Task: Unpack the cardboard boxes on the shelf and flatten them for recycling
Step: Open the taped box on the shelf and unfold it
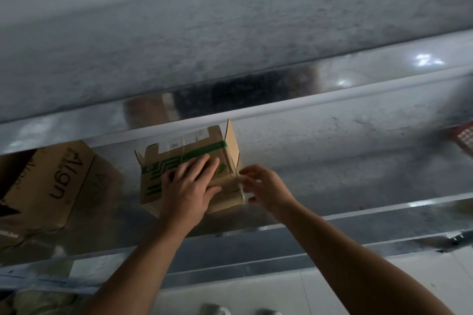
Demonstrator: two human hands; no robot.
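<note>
A small brown cardboard box [179, 153] with green print and green tape lies on a shiny metal shelf [332, 161]; one flap stands up at its far right corner. My left hand [189, 184] lies flat on top of the box, fingers straight and spread. At the box's right near corner my right hand [263, 185] pinches the clear tape that runs down that edge. A larger brown box [51, 186] printed "Align" sits on the same shelf to the left, partly cut off by the frame edge.
Above runs another metal shelf [256, 105] whose shiny face reflects the boxes. A red item [464, 138] shows at the far right edge. Below the shelf's front lip [307, 245] lies pale floor with crumpled material [38, 303] at the lower left.
</note>
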